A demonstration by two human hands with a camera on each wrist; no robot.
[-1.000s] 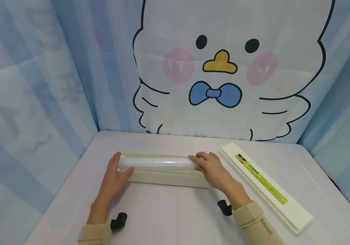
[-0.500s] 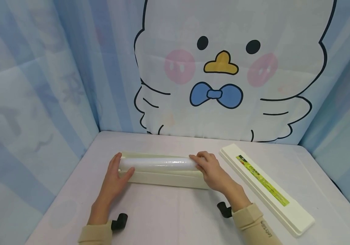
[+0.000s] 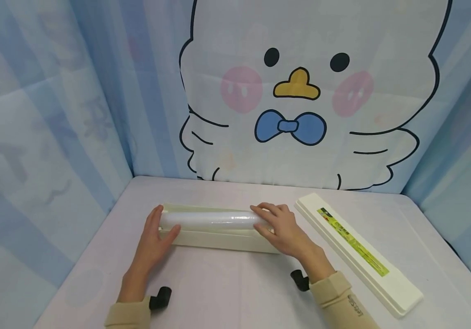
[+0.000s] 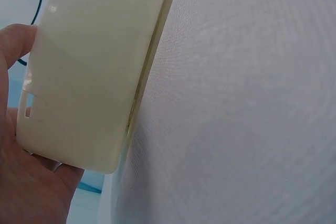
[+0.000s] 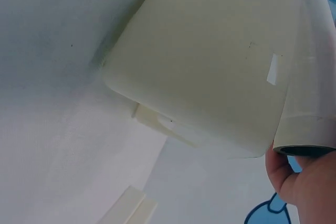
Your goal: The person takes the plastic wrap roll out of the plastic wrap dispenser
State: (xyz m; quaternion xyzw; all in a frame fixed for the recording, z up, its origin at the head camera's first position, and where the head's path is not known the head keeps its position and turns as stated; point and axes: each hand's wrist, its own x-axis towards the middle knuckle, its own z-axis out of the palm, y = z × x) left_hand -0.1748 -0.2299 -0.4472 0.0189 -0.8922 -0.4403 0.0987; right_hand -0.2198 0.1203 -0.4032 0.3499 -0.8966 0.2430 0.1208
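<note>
A cream plastic box (image 3: 223,241) lies lengthwise on the table in the head view, its top uncovered. A white, shiny roll (image 3: 215,220), which looks like cling film, lies along its opening. My left hand (image 3: 153,242) grips the box's left end, thumb over the near wall and fingers around the end. With my right hand (image 3: 286,230) I hold the roll's right end, fingers over the top and thumb on the near side. The right wrist view shows the roll's hollow end (image 5: 307,149) sticking up above the box wall, beside the right hand (image 5: 315,187).
A long cream lid (image 3: 355,251) with a yellow-green label lies slanted on the table at the right. Printed curtains (image 3: 54,137) close off the left, back and right of the white-covered table (image 3: 219,292). Black fittings (image 3: 160,298) sit at both sleeves.
My right hand has shifted slightly left along the roll, and its thumb now shows on the roll's near side. The left hand, box and lid stay where they were.
</note>
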